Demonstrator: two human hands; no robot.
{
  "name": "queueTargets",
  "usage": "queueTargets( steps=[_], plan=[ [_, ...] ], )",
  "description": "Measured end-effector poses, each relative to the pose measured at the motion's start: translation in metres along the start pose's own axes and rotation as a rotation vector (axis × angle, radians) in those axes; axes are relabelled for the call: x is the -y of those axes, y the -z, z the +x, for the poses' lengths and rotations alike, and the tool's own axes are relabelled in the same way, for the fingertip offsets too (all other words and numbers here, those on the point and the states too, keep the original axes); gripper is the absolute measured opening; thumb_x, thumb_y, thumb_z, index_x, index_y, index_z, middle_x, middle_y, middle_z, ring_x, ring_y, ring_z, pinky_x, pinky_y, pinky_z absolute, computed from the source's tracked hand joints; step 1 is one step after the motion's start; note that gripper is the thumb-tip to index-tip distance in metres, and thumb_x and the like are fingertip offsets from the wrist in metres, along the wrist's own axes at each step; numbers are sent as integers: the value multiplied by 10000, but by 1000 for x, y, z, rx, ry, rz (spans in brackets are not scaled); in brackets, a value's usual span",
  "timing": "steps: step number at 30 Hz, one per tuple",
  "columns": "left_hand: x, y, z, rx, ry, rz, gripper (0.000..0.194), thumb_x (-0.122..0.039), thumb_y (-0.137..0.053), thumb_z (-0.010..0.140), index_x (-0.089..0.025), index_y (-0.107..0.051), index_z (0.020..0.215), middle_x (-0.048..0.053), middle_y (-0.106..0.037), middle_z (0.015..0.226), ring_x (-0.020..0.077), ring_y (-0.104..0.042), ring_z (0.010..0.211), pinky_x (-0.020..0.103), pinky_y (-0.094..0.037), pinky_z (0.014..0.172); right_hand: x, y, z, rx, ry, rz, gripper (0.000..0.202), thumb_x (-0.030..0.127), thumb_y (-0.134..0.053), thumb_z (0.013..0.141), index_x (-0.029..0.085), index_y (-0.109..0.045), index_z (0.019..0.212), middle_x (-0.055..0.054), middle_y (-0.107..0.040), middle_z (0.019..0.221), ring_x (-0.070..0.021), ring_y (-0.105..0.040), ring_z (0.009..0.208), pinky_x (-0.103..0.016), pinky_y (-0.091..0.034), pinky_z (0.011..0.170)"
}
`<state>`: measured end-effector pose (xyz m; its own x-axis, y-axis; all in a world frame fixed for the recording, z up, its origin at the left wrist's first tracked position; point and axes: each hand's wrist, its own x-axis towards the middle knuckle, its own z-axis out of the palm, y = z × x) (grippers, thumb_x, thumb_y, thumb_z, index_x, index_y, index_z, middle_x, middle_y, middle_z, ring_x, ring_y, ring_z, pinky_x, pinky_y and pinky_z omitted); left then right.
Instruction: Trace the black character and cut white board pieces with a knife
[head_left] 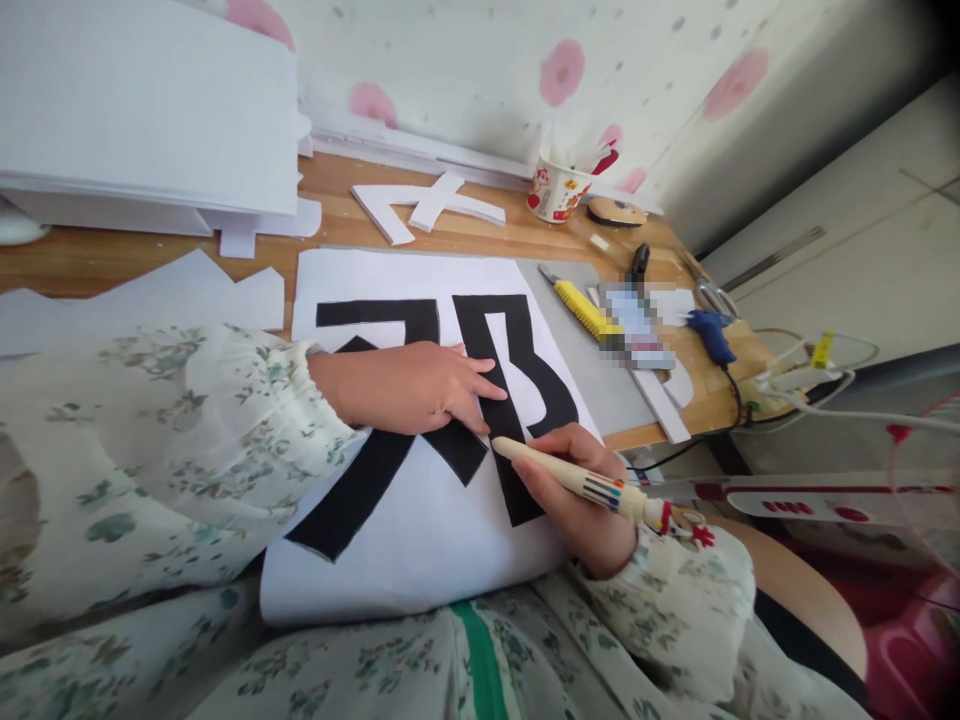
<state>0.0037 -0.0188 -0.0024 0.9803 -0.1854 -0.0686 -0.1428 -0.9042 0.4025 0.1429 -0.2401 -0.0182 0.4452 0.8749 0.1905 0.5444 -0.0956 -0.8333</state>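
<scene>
L hand [442, 385] lies palm-down just abv centre of frame, fingers spread on the white sheet [420, 565] & its black shapes: the L black shape [352, 500] runs under hand/wrist, the R black shape [551, 385] sits under the fingertips. R hand [589, 530], lower R of centre, pinches a cream multi-colour pen [555, 468] btwn thumb & fingers, front end at the L edge of the R shape's long bar, just beside the L shape's short leg. Can't tell if the nib touches. For good ctrl: L fingers pressed flat nr the pen end but clear of its path, light even pressure, pen a bit more upright so the nib sits right at the edge w/o nudging the shape. Sheet's near edge curves down toward the lap at bottom of frame, so prob. best worked w/ that part flat on the desk [334, 190]; sheet could slip or crease otherwise. R of centre: yellow cutter [583, 308] on grey mat [581, 375], partly by a pixelated item [637, 325]; blue glue gun [712, 337] further R. Upper ctr: white cutouts [433, 205] & a cup [555, 192] of tools.
</scene>
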Motion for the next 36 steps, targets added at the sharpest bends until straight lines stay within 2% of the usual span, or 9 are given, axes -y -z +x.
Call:
queueTargets(
  steps=[5, 10, 15, 23, 32, 36],
  plan=[
    [0, -2, 0, -45, -60, 2, 662, 57, -544, 798, -443, -738, 1187, -29, -520, 1543, 311, -363, 1498, 602, -261, 1223, 2, 0, -2, 11, 24, -17, 127, 313, -744, 815, 233, -663, 758, 29, -651, 584, -120, -562, 476, -234, -432, 439],
    [-5, 2, 1, -2, -20, 19, 653, 44, -528, 812, -447, -737, 1189, -40, -500, 1560, 320, -347, 1505, 592, -255, 1225, 2, 4, -3, 27, 48, -51, 163, 329, -737, 820, 233, -651, 720, 28, -635, 562, -119, -557, 467, -234, -413, 425],
    [-10, 4, 2, 82, 23, 57, 691, 15, -525, 808, -495, -693, 1243, -74, -419, 1612, 304, -255, 1546, 601, -217, 1227, 1, 7, -6, 54, 85, -91, 157, 337, -729, 826, 242, -654, 725, 12, -664, 603, -148, -614, 520, -259, -462, 468],
    [-8, 0, 0, 116, 10, 44, 766, -2, -505, 794, -556, -618, 1310, -91, -297, 1669, 325, -135, 1571, 684, -149, 1200, -5, 9, -13, 68, 175, -65, 108, 282, -734, 845, 246, -654, 782, 15, -671, 648, -151, -631, 556, -270, -468, 504],
    [-8, -3, 1, 53, -2, -2, 729, 1, -522, 776, -528, -673, 1254, -85, -366, 1638, 343, -199, 1554, 674, -168, 1205, -4, 8, -12, 59, 174, -71, 110, 297, -731, 856, 239, -660, 794, 12, -674, 642, -154, -634, 550, -273, -470, 495],
    [-8, -3, 0, 41, 7, -40, 726, 6, -535, 770, -540, -684, 1225, -119, -373, 1627, 335, -203, 1554, 651, -140, 1225, -6, 9, -12, 65, 180, -85, 116, 307, -730, 854, 242, -663, 785, 1, -678, 648, -164, -637, 554, -289, -465, 490]
  ],
)
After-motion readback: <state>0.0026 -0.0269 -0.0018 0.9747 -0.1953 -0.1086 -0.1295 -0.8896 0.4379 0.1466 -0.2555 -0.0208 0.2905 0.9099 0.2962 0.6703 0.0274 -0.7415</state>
